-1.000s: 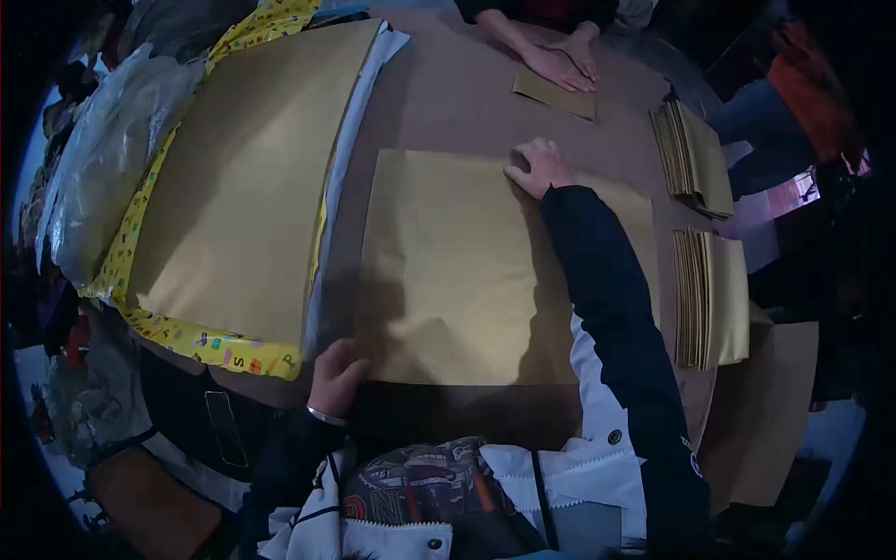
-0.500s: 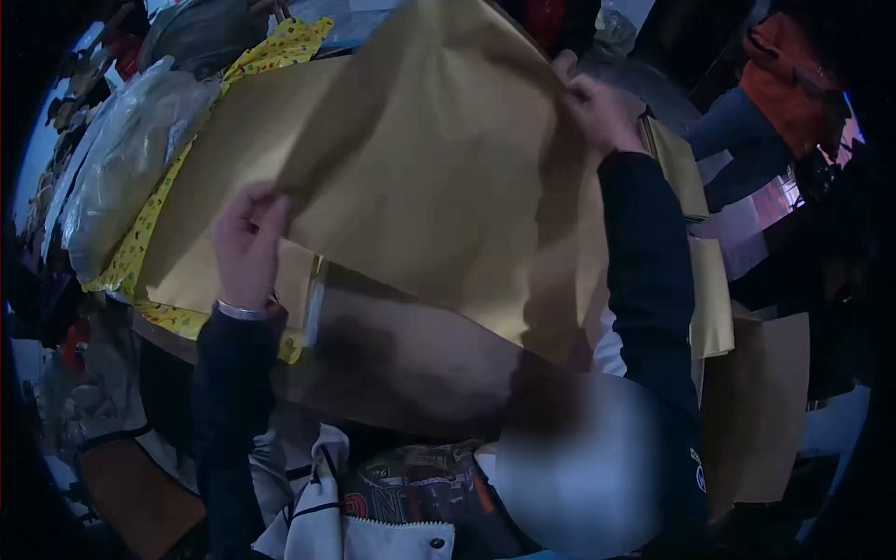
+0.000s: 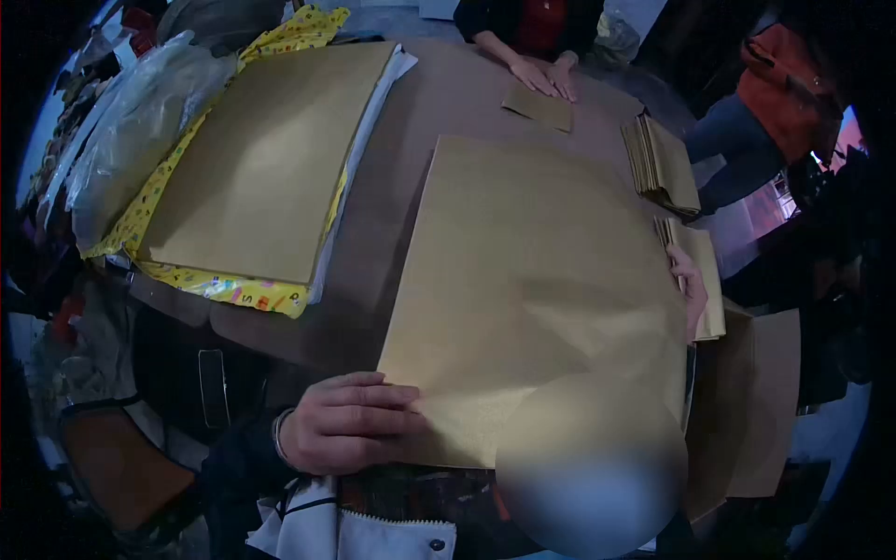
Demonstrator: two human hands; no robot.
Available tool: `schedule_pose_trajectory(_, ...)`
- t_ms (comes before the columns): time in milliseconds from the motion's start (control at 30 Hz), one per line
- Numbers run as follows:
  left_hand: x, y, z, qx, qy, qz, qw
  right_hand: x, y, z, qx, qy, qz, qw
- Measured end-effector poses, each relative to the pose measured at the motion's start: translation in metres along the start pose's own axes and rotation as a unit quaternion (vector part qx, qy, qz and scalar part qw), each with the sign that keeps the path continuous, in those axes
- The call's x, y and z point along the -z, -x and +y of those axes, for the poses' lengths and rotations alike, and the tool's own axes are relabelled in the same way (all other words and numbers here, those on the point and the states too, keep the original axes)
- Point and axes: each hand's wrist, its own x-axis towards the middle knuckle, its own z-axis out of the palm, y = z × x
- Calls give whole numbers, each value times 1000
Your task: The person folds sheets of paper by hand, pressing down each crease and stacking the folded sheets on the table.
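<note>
Kraft-paper sheet [image 3: 523,233] is edge-grasped by left grip [image 3: 345,423]; right grip [image 3: 690,287] is partly hidden, hold unclear; table [image 3: 385,215] exposed leftward.

a brown table [image 3: 369,252] stands in dim light, a brown seat [image 3: 121,467] at lower left.

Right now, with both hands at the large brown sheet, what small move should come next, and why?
Probably ease the right side of the brown sheet flat: the paper buckles toward the right edge, where the right hand is, while the left hand has its fingers over the lower left corner.
</note>
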Motion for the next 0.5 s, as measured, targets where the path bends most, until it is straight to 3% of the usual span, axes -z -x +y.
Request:
schedule_pose_trajectory(67, -13, 17, 4, 25, 16, -42, 999, -4, 40, -13, -65, 37, 12, 997)
schedule_pose_trajectory(100, -15, 19, 5, 35, 22, -41, 998, -6, 56, -5, -174, -138, 83, 972)
schedule_pose_trajectory(167, -20, 20, 6, 39, 57, -32, 997, -9, 75, 1, -283, -301, 149, 898)
schedule_pose_trajectory(233, -19, 22, 7, 38, 63, -35, 997, -16, 86, -1, -193, -66, 20, 979)
schedule_pose_trajectory(300, -16, 21, 10, 37, 70, -42, 996, -23, 88, -11, -209, -47, 17, 977)
schedule_pose_trajectory(367, -16, 21, 12, 51, 88, -31, 994, -25, 89, -18, -283, -182, 49, 941)
schedule_pose_trajectory(433, -16, 25, 12, 52, 114, -25, 992, -32, 91, -35, -252, -119, 13, 960)
schedule_pose_trajectory(500, -18, 29, 9, 47, 138, -20, 989, -33, 96, -42, -194, -16, -102, 976)
